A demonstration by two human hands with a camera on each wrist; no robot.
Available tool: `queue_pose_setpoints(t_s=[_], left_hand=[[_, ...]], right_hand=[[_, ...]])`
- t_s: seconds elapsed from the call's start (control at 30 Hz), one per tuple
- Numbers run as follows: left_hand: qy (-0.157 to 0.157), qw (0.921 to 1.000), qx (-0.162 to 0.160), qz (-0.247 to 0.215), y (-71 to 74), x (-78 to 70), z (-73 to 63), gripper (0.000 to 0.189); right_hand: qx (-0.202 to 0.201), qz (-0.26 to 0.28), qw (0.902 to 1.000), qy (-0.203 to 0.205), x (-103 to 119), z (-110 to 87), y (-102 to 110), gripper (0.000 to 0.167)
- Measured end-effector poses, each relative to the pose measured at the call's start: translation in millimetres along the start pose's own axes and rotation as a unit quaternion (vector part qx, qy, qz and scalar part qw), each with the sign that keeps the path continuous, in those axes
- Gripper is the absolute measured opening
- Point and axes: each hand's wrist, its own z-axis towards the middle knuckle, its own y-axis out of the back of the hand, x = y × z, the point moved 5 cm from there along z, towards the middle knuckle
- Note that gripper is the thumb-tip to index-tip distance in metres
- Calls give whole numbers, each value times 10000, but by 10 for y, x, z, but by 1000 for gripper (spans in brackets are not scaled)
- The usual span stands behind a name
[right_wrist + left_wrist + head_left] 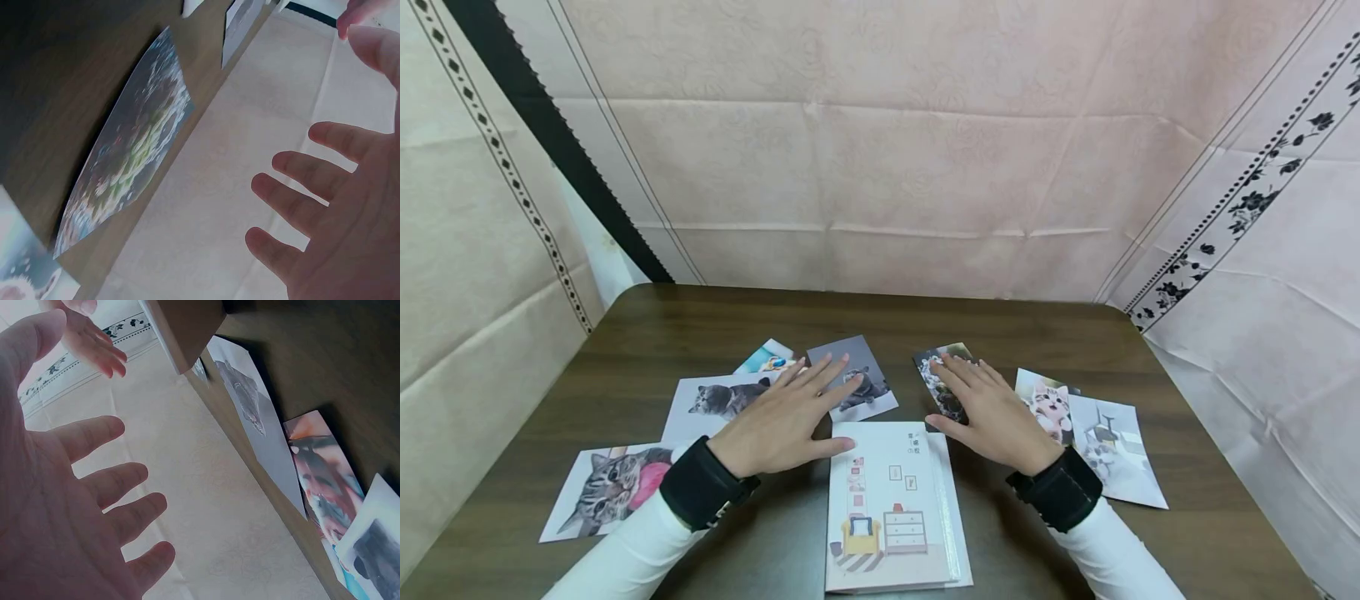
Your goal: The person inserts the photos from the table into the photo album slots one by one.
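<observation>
My left hand [786,417] has its fingers spread, palm down, above the left-hand photos and the album's upper left corner. Around it are a tabby cat photo [606,487], a white-ground grey cat photo [700,412], a partly covered teal picture [760,358] and a grey-ground kitten photo [850,354]. My right hand [996,417], also spread, hovers over a dark picture [946,396]. To its right lie a pink-and-white kitten photo [1045,408] and a pale picture [1120,458]. Both palms appear bare in the wrist views. Between the hands lies a closed album [880,467] with a drawn armchair and drawers.
Everything lies on a dark wooden table [1037,325] with rounded far corners. A pale cloth [850,183] hangs behind it, with patterned borders at both sides. Black bands [1060,492] circle both wrists over white sleeves.
</observation>
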Motion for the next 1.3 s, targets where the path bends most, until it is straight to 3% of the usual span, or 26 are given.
queue_pose_setpoints(t_s=[0.7,0.97,1.13,1.3], left_hand=[[18,9998,111,-144,0,-20,-23,81],[-66,9996,179,-206,-19,-31,-12,79],[-146,9987,319,-358,-56,-56,1,72],[-229,9945,596,-828,-129,-91,22,60]], right_hand=[[51,-8,9971,-753,-667,-38,25,68],[208,170,9917,-1254,-948,-123,59,64],[308,281,9900,-1350,-1015,-152,23,63],[351,177,9909,-1289,-970,-131,-38,63]])
